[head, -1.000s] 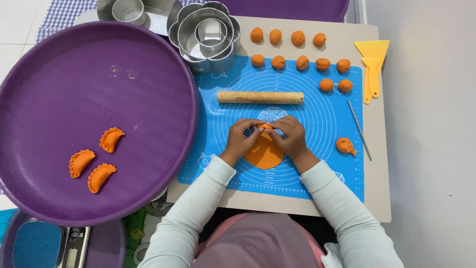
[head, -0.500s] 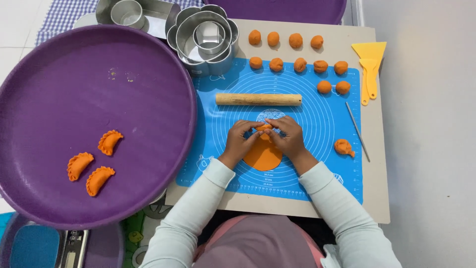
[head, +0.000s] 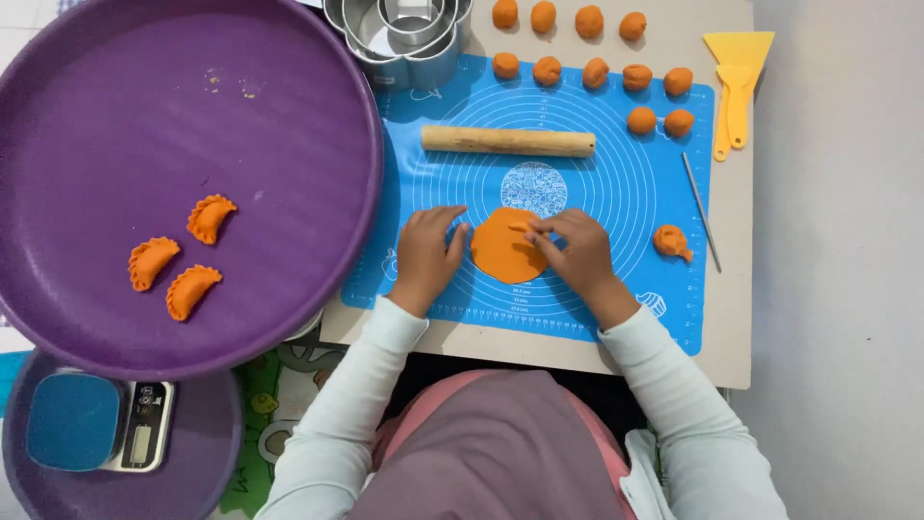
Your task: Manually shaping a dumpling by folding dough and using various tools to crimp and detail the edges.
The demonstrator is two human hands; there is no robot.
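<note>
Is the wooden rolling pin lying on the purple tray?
No, the rolling pin lies on the blue mat, beside the purple tray.

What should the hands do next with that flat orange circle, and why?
Probably fold it in half. The orange dough circle lies flat on the blue mat, the right hand is at its edge, and three folded, crimped pastries already sit on the purple tray.

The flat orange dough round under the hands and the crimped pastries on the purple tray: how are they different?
The dough round lies open and flat on the blue mat; the three crimped pastries are folded into half-moons with pleated edges. The round is wider and touched by the left hand and right hand; the pastries lie untouched on the purple tray. Both are orange.
</note>
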